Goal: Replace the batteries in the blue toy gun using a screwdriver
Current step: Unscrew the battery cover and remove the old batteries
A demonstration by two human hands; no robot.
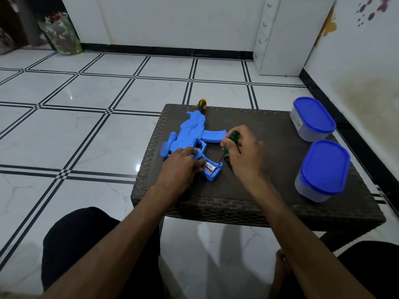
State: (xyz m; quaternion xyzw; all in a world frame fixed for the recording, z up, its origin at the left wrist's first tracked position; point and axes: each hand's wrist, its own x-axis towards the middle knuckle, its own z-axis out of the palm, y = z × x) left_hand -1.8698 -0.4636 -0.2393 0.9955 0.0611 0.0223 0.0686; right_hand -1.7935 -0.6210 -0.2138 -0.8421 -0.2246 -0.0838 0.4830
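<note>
A blue toy gun (192, 134) lies flat on a dark woven table (269, 165), its black and yellow muzzle pointing away from me. The grip's battery compartment is uncovered, and a battery (210, 167) shows inside it. My left hand (183, 165) presses down on the grip, fingers at the compartment's edge. My right hand (241, 152) holds a green-handled screwdriver (228, 145), tip down at the compartment's right end. A small dark piece (228, 162) lies on the table under my right hand; I cannot tell what it is.
Two clear tubs with blue lids (313, 119) (323, 171) stand at the table's right side. White tiled floor lies all around. A white drawer unit (278, 35) stands by the far wall. My knees are below the table's near edge.
</note>
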